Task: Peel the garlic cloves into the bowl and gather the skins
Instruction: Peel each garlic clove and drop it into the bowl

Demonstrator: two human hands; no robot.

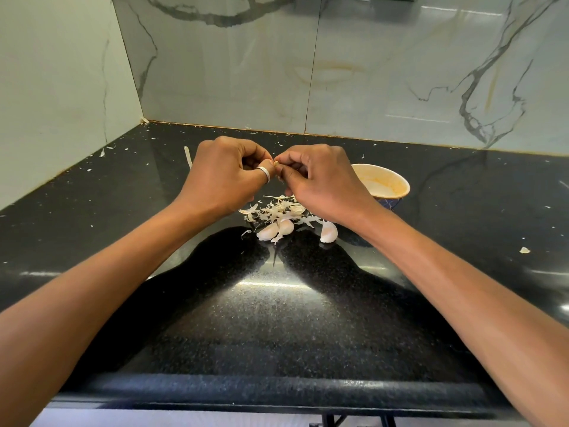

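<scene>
In the head view, the left hand, with a ring on one finger, and the right hand meet fingertip to fingertip above the worktop. Both have their fingers curled and pinch a small clove between them. Below them lies a heap of skins with three unpeeled cloves at its near edge, and the bowl, smeared orange inside, stands just right of the heap, partly behind the right hand.

A round cream bowl is blocking at two o'clock; the shiny black stone counter is lying open at six.
</scene>
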